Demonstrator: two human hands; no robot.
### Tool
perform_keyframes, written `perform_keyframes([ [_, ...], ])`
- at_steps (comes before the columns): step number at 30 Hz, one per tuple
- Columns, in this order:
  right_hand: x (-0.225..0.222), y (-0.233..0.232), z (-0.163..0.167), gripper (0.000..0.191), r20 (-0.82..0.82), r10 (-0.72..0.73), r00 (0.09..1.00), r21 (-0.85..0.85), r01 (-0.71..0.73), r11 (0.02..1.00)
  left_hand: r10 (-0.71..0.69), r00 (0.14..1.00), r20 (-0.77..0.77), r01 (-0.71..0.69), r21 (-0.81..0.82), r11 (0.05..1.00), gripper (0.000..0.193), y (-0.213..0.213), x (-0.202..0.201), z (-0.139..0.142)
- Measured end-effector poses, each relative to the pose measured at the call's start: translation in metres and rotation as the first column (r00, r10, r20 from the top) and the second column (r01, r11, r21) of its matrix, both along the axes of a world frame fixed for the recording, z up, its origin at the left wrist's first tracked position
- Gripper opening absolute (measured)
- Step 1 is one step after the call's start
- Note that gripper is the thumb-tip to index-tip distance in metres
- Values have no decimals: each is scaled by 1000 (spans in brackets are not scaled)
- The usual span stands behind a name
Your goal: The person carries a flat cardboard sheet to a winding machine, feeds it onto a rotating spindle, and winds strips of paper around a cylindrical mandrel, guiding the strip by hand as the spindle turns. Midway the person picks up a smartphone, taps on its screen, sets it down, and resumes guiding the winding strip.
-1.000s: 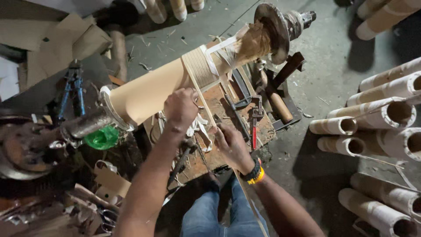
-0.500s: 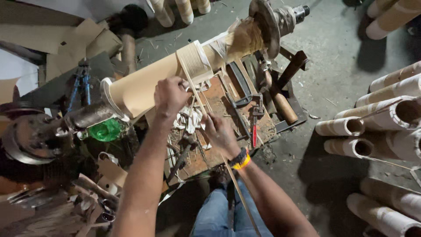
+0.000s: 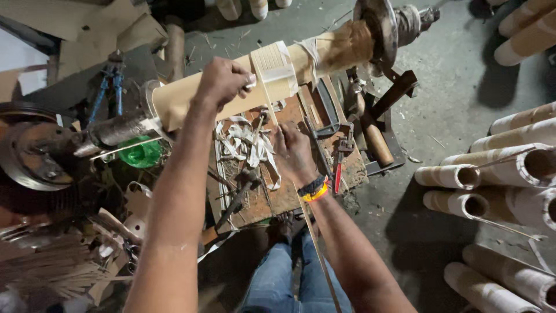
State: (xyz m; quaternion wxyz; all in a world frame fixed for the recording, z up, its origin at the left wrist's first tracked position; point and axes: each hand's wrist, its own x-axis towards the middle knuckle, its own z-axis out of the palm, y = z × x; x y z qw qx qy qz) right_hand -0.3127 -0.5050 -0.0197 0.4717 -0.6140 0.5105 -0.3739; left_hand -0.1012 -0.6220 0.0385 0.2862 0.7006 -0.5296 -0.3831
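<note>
Cardboard tube (image 3: 214,95) sits horizontal on a lathe spindle (image 3: 116,130) above the worktop (image 3: 289,197). Left hand (image 3: 223,81) closed over tube top; right hand (image 3: 295,153) pinches a thin strip (image 3: 313,232), prob. tape. Tube looks light, stiff, crushable; hold mid-body, w/ light pressure.

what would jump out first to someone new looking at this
A long cardboard tube lies across the middle on a spindle. The left hand rests on it beside a band of wound strip, and the right hand holds the strip below. More tubes are piled at right.
</note>
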Motion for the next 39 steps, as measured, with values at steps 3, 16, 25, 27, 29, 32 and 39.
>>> perform_keyframes([
  [3,5,-9,-3,22,87,4,996,-86,4,996,9,999,-32,-10,-5,1000,10,-11,7,-4],
  [16,23,-43,0,21,-51,-32,998,-170,22,985,20,987,-160,-61,-258,964,8,-33,22,-19],
  [25,32,-57,10,32,-82,10,997,121,0,993,-10,1000,-18,4,-289,957,9,-56,30,-17],
  [27,23,-53,12,31,-88,60,994,239,-38,970,-22,995,96,60,-411,910,10,-58,33,-18],
  [29,4,-46,14,27,114,91,989,284,-120,951,-10,998,69,37,-397,917,11,-60,35,-17],
  [32,-25,-63,13,26,645,-270,715,240,146,960,106,985,-137,-140,-270,953,13,-63,40,-15],
  [39,-59,-152,-7,25,503,-651,569,343,560,754,265,871,-414,-387,-246,888,16,-68,43,-20],
])
